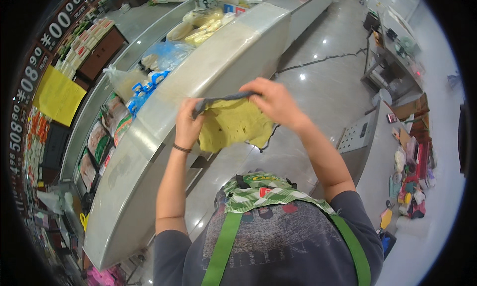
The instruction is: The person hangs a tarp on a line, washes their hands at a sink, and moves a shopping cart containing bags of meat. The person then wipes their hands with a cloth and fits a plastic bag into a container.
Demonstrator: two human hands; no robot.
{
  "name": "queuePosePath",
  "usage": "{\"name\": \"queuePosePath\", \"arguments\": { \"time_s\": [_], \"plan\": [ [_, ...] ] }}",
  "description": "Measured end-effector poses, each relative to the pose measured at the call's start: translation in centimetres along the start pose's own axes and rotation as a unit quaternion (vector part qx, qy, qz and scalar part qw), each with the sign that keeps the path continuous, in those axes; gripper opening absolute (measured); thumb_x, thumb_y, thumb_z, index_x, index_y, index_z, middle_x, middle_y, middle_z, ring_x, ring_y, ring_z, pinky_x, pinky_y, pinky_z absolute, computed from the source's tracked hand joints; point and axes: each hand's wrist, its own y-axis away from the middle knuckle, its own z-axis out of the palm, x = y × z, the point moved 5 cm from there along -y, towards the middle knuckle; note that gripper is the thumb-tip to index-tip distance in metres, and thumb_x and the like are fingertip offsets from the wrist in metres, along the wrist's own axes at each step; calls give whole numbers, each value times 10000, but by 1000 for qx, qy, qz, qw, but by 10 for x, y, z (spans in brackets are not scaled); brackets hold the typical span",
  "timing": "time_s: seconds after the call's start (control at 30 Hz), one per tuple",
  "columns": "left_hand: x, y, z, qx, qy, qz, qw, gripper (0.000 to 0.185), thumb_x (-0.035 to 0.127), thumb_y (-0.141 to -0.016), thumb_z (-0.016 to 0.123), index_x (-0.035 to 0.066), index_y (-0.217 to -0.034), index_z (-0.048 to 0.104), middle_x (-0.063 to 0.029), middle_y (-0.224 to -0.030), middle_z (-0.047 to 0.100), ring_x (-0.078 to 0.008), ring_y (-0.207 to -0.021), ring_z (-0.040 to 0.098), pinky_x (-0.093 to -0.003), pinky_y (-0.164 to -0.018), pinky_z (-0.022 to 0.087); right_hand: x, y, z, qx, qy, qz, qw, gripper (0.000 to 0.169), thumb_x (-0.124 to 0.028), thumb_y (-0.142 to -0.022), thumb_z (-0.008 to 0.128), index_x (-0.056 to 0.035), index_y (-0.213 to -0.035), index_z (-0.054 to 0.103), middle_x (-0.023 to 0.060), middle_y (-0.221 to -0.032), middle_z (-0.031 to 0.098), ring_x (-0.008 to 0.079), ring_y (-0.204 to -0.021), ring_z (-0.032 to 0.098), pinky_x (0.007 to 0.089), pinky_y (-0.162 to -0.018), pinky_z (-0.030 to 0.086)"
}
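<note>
A worn yellow cloth with a dark grey edge hangs between my two hands, in front of my body and above the floor. My left hand pinches the grey edge at its left end. Farther along the same edge, my right hand grips it with thumb and fingers. Small holes or dark spots show in the cloth, and its lower border is ragged with a dark strip at the right. A green checked apron covers my front, below the cloth.
A long metal counter curves along my left. Behind its ledge lie packaged meat, blue plastic bags and yellow packages. A grey desk stands to the right, near a shelf of assorted goods. A dark cable crosses the tiled floor.
</note>
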Motion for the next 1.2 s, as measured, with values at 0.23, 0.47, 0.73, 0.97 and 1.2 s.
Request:
{"name": "queuePosePath", "arguments": {
  "time_s": [0.23,0.47,0.73,0.97,1.2],
  "plan": [
    [-30,46,155,16,738,-380,557,367,279,-952,575,-2,-1189,568,-61,-1110,618,-173,-1063,562,-326,-839,475,-59,84,83,-109,168,-150,968,291,-146,-767,663,-68,-1047,639,74,-773,518,252,-760,578,364,-660,490],
    [13,56,177,-97,748,-380,535,408,319,-951,565,-6,-1198,565,-66,-1122,615,-176,-1065,562,-323,-851,471,-48,26,49,-32,-533,81,841,339,-329,-959,526,-17,-1055,620,119,-976,638,238,-875,602,379,-741,484],
    [36,43,199,-61,679,-375,628,456,365,-949,554,-10,-1208,562,-72,-1135,610,-179,-1066,563,-319,-864,466,40,-13,72,137,-736,176,639,459,-426,-1007,406,-8,-1140,539,153,-843,634,180,-596,608,268,-477,463],
    [48,37,203,-35,651,-383,654,498,405,-948,545,-14,-1216,559,-77,-1146,607,-182,-1068,563,-315,-875,461,45,-15,63,211,-487,197,825,206,-187,-1015,415,-33,-1091,528,100,-830,606,138,-490,554,251,-421,423],
    [48,36,208,-50,659,-394,639,541,446,-946,535,-18,-1225,556,-81,-1158,603,-184,-1069,564,-312,-887,457,47,-31,34,295,203,-51,932,111,-87,-919,522,-99,-1022,562,27,-843,630,129,-623,610,261,-492,456]
  ]
}}
